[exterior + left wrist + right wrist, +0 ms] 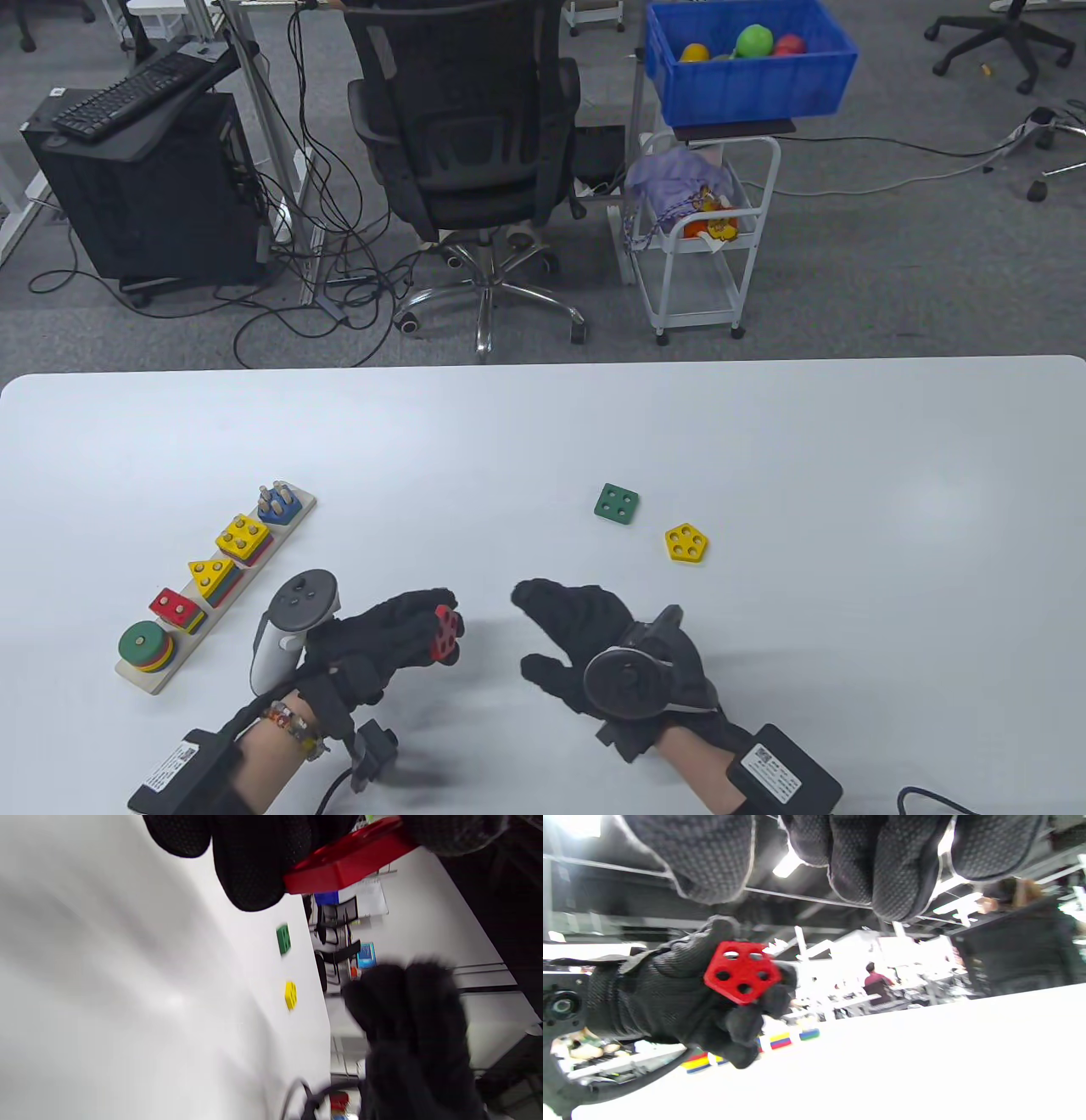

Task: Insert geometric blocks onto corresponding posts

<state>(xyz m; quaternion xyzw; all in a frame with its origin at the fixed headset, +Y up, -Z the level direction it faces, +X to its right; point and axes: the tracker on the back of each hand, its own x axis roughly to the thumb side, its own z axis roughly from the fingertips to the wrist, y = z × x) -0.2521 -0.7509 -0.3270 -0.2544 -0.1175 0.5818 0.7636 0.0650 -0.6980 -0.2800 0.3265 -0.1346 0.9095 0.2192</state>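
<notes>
So the left hand has the red block pinched in its fingertips, lifted off the tabletop, low centre-left of the table view. The right wrist view shows it best: a flat red pentagon with five holes, held by its edges. The right hand sits just to the right of it, fingers loosely spread, holding nothing.

Main worry is the grip. It's only a fingertip pinch on the rim, so I'd guess the block could twist or pop out on the way over to the board at the left of the frame.

Second worry is picking the wrong post set. The board has five stacks in a diagonal row, and the pentagon one looks like the blue stack at the upper end, farthest from the hand. Five pegs need all five holes lined up, so a slightly rotated or tilted block would probably jam on the peg tips instead of sliding down.

Reaching over the nearer stacks could also knock them or shove the board.

The green block and yellow block lie loose centre-right, well apart from both hands.
</notes>
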